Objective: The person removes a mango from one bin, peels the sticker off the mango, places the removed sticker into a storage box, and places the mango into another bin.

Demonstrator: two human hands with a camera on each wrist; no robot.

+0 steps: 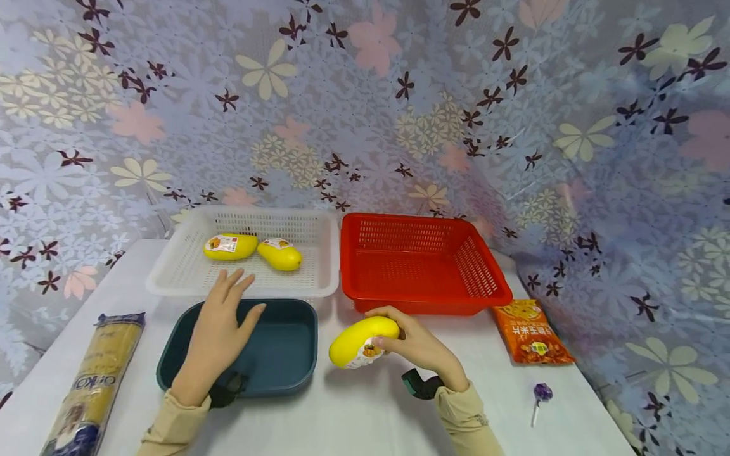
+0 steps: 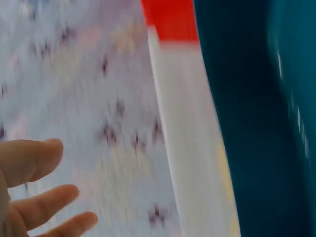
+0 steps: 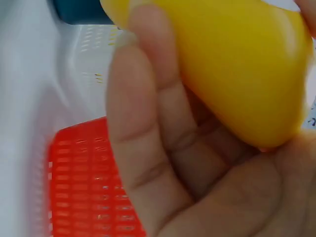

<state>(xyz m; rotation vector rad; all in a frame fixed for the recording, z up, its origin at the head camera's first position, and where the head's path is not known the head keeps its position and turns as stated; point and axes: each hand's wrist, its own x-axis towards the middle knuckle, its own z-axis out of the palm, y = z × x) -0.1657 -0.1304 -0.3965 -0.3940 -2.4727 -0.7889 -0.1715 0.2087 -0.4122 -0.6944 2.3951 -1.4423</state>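
Holding a yellow fruit (image 1: 363,342) over the bench (image 1: 365,421)

The right grip (image 1: 419,345) is curled round it, between the red basket (image 1: 422,306) and the bench's front edge. The left grip (image 1: 217,335), released, fingers extended, hovers above the teal tray (image 1: 279,358). I see 2 more yellow fruits (image 1: 279,255) in the white basket (image 1: 296,292) near the back left corner.

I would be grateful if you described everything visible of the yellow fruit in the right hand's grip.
The yellow fruit is mango-shaped, smooth, glossy and whole-looking, with a white sticker bearing an orange picture. The right hand's grip holds it slantwise, seemingly raised above the white table, right of the teal tray and in front of the red basket.
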